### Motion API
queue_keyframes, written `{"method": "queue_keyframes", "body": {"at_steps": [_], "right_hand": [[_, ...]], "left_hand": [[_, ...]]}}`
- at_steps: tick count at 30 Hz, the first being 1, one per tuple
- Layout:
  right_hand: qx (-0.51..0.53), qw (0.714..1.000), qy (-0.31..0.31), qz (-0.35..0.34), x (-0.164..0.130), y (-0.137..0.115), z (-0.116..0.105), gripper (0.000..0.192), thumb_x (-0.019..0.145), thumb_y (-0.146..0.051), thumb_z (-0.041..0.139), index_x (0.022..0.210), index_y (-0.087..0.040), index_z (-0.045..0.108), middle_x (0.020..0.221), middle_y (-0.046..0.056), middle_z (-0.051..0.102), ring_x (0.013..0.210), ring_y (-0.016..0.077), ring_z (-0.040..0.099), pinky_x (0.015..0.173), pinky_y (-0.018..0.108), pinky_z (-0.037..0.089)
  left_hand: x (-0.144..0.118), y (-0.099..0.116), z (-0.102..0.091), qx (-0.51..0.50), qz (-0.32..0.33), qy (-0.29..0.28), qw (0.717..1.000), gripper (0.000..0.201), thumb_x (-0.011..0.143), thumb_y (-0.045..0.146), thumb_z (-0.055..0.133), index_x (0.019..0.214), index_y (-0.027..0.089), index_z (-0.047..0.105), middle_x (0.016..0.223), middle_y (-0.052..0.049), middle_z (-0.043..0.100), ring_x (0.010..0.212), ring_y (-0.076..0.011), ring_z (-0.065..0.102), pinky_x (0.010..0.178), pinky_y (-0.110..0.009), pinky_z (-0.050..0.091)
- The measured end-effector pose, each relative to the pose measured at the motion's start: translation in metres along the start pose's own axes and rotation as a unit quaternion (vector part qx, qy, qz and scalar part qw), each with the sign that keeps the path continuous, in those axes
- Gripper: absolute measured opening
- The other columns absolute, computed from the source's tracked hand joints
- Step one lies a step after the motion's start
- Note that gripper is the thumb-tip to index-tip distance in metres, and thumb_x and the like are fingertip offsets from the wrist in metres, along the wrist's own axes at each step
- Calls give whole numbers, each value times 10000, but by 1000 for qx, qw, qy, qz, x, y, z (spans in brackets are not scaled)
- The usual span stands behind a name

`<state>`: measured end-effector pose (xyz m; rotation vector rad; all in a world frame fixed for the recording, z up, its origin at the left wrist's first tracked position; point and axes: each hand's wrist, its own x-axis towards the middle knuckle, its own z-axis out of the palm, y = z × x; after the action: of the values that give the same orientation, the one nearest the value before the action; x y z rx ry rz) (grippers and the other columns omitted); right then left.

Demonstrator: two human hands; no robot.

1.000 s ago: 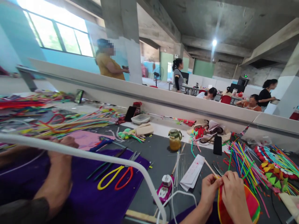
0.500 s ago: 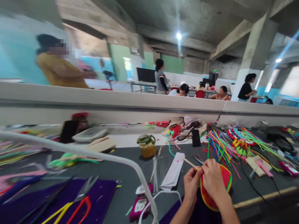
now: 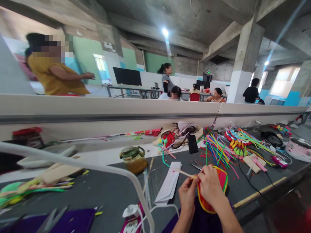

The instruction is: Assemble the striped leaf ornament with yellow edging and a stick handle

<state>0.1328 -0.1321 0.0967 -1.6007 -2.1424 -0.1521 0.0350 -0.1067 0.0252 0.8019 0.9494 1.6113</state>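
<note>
My left hand (image 3: 187, 193) is closed in a pinch on a pale cream pipe cleaner (image 3: 185, 174), whose free end sticks out to the upper left. Right beside it, my right hand (image 3: 211, 185) is closed too, its fingertips meeting the left ones at the edge of a rounded red piece (image 3: 222, 180) with a yellow and green border. That piece lies under and behind the right hand, which hides much of it. Left of the hands is a folded white paper (image 3: 168, 184). Scissors (image 3: 195, 166) lie just beyond the fingertips, partly hidden.
Colourful pipe cleaners (image 3: 220, 150) are heaped beyond my hands, near a phone (image 3: 193, 144). A pink glue gun (image 3: 259, 164) sits at right. Leftward stand a lidded jar (image 3: 133, 159) and a curving white tube (image 3: 121, 169). A low partition (image 3: 145, 105) separates other people behind.
The view has swung right, so the table things sit further left and a pink pot shows at the right edge. Both hands keep nearly the same hold on the red piece and pipe cleaner.
</note>
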Motion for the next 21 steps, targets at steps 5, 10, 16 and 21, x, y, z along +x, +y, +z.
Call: {"method": "queue_keyframes", "body": {"at_steps": [5,10,16,21], "right_hand": [[0,1000,-15,-1,2,-4,-1,198,919,-145,503,927,-176,698,989,90,612,976,238,500,835,366,389],[62,998,27,2,1,-7,-6,258,890,-94,479,1026,-182,680,1060,94,621,1018,249,510,877,388,420],[231,953,194,17,5,4,-33,386,935,-104,355,1265,-155,548,1045,112,654,988,204,604,884,345,491],[357,910,206,-40,-28,-4,-25,250,961,-189,427,1089,-209,640,909,51,699,818,153,676,777,239,521]], "left_hand": [[0,-1,-1,-24,-7,-5,1000,396,541,463,858,741,137,751,692,-37,719,678,-183,627,675,-272,489],[4,3,0,-61,-20,13,998,391,510,422,883,720,126,737,726,-38,726,634,-146,612,632,-245,480],[16,13,14,-168,-52,52,983,359,464,292,915,710,121,716,653,-7,712,573,-115,622,573,-205,487],[29,18,29,-219,-65,68,971,286,507,212,891,695,130,691,623,6,705,549,-106,641,558,-189,517]]}}
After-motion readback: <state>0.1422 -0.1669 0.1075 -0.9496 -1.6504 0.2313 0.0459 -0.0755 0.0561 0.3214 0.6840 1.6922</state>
